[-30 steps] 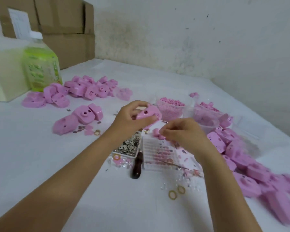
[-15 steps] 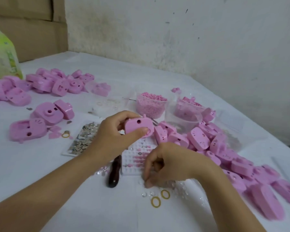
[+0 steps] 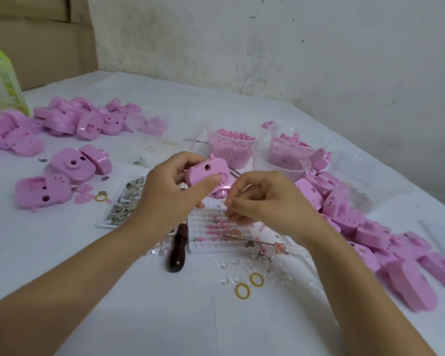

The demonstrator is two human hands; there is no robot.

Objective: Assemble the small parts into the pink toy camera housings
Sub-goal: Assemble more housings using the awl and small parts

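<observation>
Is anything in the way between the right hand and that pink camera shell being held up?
Nothing visible. The left hand grips the pink housing above the white tray; the right hand sits just beside it, only air between. Whether its fingers pinch a part is unclear.

The housing (image 3: 208,173) is smooth, glossy pink plastic, the tubs (image 3: 280,167) clear plastic, the tool handle (image 3: 177,249) dark polished wood, the bits (image 3: 129,200) shiny metal, the table cover (image 3: 62,253) matt white, the wall (image 3: 319,60) rough, chalky plaster, and the boxes (image 3: 41,52) matt brown cardboard.
</observation>
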